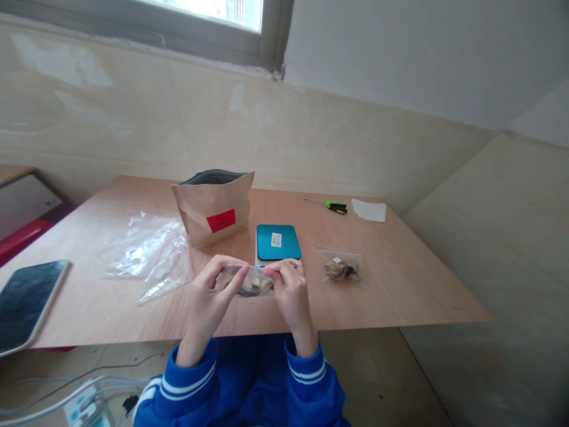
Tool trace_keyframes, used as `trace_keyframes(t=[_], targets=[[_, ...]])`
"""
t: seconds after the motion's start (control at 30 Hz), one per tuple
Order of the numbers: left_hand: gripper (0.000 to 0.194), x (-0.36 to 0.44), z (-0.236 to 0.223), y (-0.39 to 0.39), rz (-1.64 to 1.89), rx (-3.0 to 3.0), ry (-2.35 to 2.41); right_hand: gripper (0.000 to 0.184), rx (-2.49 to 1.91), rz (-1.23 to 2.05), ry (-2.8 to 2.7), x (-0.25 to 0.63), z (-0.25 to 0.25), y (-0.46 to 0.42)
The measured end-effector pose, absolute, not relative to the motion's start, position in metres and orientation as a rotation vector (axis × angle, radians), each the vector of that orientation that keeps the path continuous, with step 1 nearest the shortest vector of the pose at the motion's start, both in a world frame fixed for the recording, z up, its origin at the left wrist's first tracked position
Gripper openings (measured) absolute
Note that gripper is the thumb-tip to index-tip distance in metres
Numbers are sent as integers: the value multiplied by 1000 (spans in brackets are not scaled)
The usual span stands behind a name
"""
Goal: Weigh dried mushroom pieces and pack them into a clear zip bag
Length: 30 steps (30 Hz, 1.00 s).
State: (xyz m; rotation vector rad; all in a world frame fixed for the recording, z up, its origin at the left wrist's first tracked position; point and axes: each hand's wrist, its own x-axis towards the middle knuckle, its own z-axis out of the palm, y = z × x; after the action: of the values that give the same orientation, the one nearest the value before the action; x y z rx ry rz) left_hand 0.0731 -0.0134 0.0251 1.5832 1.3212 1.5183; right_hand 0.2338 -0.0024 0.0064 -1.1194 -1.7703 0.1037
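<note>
Between my two hands is a small clear zip bag (254,284) with pale, dried-looking pieces in it, held near the table's front edge. My left hand (213,293) pinches its top edge on the left, thumb against fingers. On the right, my right hand (288,290) pinches the same top edge. Just beyond the bag sits a small scale with a blue-green top (278,242) and a white label; my right fingers overlap its near edge in view. To the right lies another filled zip bag (341,268) with brownish pieces inside.
A brown paper pouch (213,207) with a red label stands with its top gaping. Left of it lie clear plastic bags (151,252) and a tablet (31,302). A screwdriver (335,206) and a white paper piece (368,210) lie at the back right. Cables (102,379) run below.
</note>
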Motion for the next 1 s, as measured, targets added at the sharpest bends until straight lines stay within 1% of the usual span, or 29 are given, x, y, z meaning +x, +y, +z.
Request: trace_keyframes(t=[0.23,0.4,0.47,0.8,0.9,1.0], targets=[[11,71,25,-14,1539,1584,1314,31,-1117,148,-1750,234,4,-3],[13,66,23,-12,1546,1585,1330,24,-1093,282,-1831,239,7,-2],[14,64,22,-12,1562,1561,1349,24,-1111,315,-1850,241,7,-1],[18,66,23,-12,1531,1514,1334,25,-1179,314,-1794,250,2,0],[20,66,23,-12,1527,1501,1333,23,-1196,326,-1787,252,2,-1],[20,64,23,-11,1548,1469,1345,16,-1196,371,-1805,254,2,-1]])
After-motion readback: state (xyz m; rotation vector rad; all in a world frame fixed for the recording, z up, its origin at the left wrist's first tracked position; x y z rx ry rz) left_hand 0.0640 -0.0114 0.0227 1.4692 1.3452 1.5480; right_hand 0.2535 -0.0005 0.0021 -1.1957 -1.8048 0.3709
